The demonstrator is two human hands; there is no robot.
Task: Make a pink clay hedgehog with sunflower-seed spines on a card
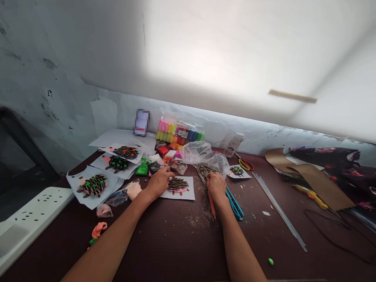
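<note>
— Now, your right hand (216,186) has its fingers curled around a clear bag of seeds (204,171), pinching it, doesn't it?

— Seems so, though your fingertips are hidden. Your left hand (159,183) has its fingers lightly spread, reaching a crumpled bag (178,167) beside a seed-covered card (178,187).

— Why there?

— Probably because that card lies between your hands, in easy reach of both. Blue scissors (235,203) sit by your right wrist, and open table (252,239) runs rightward up to the long clear rods (279,211).
</note>
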